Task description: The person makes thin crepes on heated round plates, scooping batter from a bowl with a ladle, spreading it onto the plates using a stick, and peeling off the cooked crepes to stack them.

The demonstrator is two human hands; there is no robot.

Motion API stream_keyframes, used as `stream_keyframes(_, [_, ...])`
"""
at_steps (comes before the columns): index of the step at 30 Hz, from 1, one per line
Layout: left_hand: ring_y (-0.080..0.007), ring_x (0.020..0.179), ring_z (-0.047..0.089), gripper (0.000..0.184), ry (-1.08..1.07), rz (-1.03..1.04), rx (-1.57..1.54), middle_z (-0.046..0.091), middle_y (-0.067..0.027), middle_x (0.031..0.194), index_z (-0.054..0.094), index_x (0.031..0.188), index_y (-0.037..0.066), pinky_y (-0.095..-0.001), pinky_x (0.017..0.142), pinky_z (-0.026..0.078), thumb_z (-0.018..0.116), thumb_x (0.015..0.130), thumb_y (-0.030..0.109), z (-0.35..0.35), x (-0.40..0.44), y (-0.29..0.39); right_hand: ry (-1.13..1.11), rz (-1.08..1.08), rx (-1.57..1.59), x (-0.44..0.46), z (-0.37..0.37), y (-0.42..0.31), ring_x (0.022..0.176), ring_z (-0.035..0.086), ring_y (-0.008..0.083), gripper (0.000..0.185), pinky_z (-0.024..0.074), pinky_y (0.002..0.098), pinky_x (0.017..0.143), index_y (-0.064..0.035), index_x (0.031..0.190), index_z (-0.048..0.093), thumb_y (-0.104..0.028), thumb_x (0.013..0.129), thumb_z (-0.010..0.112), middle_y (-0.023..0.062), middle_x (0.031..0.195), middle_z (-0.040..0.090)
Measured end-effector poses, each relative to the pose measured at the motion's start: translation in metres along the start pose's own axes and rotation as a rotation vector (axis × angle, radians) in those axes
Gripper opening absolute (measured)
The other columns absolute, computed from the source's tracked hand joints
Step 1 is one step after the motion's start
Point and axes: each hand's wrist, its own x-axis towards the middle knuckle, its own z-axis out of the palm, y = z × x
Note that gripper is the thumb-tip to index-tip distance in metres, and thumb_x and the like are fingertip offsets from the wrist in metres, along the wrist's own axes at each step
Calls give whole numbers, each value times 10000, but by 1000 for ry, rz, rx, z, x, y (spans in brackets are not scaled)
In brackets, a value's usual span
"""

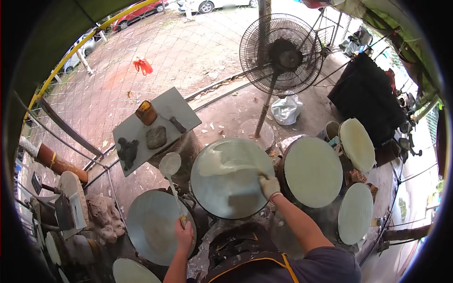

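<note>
My left hand [184,233] is closed round the handle of a ladle [170,165], whose batter-coated bowl is raised between two round griddles. Beneath it lies the left griddle [148,226], a bare grey plate. Over the right side of the middle griddle [212,186] is my right hand [270,186], in a pale glove with its fingers closed. What it grips is too small and blurred to name. Pale wet batter [222,162] is smeared in a curved band across the upper part of that griddle, reaching toward the gloved hand.
Right of me, pale batter sheets cover a large griddle [314,172] and two smaller ones. Behind the griddles, a grey board [181,106] carries a cut yellow container [146,113] and dark cloths. A standing fan [281,54] and a wire fence [198,52] stand beyond.
</note>
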Motion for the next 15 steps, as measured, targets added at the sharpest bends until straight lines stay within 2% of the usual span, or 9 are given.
stream_keyframes(3, [-64,419,388,160,26,-102,-183,414,-5,624,441,1012,25,-225,373,338,487,861,57,20,0,2,-444,-109,-116,6,46,-11,652,553,125,329,452,258,607,-12,1095,616,-196,828,565,83,757,646])
stream_keyframes(4, [-69,416,386,142,29,-140,-271,407,-2,617,432,992,31,-226,372,341,481,862,59,26,-1,4,-591,120,-195,-4,29,-52,610,528,105,320,439,242,584,-18,1082,625,-203,825,576,51,722,637])
stream_keyframes(7, [-79,403,378,140,78,-195,-259,405,-2,615,431,992,41,-234,361,335,468,860,67,28,-16,-2,-536,-33,-44,15,-7,-4,618,528,96,347,440,246,593,-29,1091,622,-241,821,573,51,749,641])
stream_keyframes(8, [-80,402,379,145,98,-209,-269,407,-4,616,429,995,41,-237,359,334,469,857,67,30,-19,-6,-340,125,-14,23,-5,3,617,535,95,331,442,242,598,-48,1088,629,-223,811,577,47,774,641])
stream_keyframes(11, [-83,398,381,157,163,-240,-294,410,-9,615,426,996,42,-243,351,332,473,849,67,38,-28,-16,-469,-121,-114,41,4,-15,844,603,147,346,462,261,774,-55,1077,632,-270,815,562,91,947,666])
stream_keyframes(12, [-84,395,382,157,185,-242,-310,409,-10,613,426,993,42,-244,349,330,475,847,68,46,-31,-15,-549,-217,-200,48,29,5,819,584,130,334,458,256,747,-66,1069,637,-268,815,560,79,924,663])
stream_keyframes(14, [-86,387,380,156,222,-255,-322,409,-13,610,424,987,40,-245,345,327,478,842,65,57,-41,-15,-844,-171,-299,42,13,-8,773,568,114,330,456,252,703,-64,1065,637,-264,813,564,64,886,655])
stream_keyframes(15, [-88,382,378,155,238,-262,-318,409,-14,609,423,983,39,-245,343,326,479,840,62,59,-46,-14,-860,-33,-261,35,-1,-22,708,550,104,329,451,252,649,-64,1067,636,-263,815,564,45,830,637])
